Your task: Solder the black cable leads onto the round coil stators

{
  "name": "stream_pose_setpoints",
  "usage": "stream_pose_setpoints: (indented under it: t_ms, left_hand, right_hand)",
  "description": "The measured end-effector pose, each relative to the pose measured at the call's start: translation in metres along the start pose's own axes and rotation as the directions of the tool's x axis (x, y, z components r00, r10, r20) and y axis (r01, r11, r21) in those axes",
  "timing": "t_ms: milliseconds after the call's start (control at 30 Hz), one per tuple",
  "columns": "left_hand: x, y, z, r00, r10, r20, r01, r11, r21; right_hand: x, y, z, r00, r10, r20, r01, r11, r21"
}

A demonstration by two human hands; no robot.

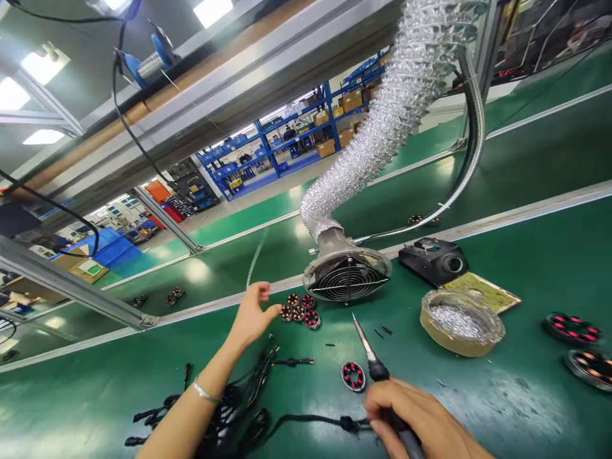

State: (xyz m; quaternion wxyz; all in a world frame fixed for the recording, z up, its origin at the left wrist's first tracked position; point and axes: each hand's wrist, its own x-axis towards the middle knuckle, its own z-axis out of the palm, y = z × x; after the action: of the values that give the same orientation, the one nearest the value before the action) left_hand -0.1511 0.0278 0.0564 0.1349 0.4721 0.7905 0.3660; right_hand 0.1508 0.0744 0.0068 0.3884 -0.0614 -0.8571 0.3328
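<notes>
My right hand (415,414) grips a soldering iron (366,344), its bare tip pointing up and away toward the fume extractor. Left of the iron lies a single motor stator (353,377) with red windings. My left hand (253,317) is stretched out with thumb and fingers apart, holding nothing. Just right of its thumb sits a cluster of several stators (299,312), some copper-coloured, some red. Below my left forearm is a tangle of black cables (234,401). Another black cable (310,418) runs to my right hand; whether the fingers touch it I cannot tell.
A fume extractor hood (349,280) with a silver flexible duct (368,146) stands behind the stators. To the right are a black soldering stand (433,262), a round tub (461,322) of shiny wire bits and more stators (571,328). Black tube scraps (382,331) lie near the iron.
</notes>
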Motion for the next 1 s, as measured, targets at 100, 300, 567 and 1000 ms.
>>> stream_pose_setpoints:
  t_ms: [100, 300, 567, 1000]
  left_hand:
    - [-0.048, 0.02, 0.004, 1.0, 0.021, -0.012, -0.022, 0.993, -0.116]
    - [-0.128, 0.056, 0.052, 0.91, 0.196, 0.366, -0.149, 0.977, -0.154]
    - [-0.137, 0.069, 0.079, 0.895, 0.058, 0.441, 0.057, 0.968, -0.244]
    - [-0.143, 0.066, 0.086, 0.823, -0.018, 0.567, 0.225, 0.927, -0.299]
  right_hand:
    - [0.0, -0.002, 0.001, 0.999, 0.031, -0.043, -0.028, 0.998, 0.054]
    - [0.002, -0.005, 0.003, 0.994, 0.101, -0.041, -0.096, 0.99, 0.108]
    - [0.001, -0.01, 0.004, 0.966, 0.256, -0.041, -0.241, 0.946, 0.217]
    - [0.001, -0.013, -0.002, 0.999, -0.011, -0.052, 0.015, 0.996, 0.084]
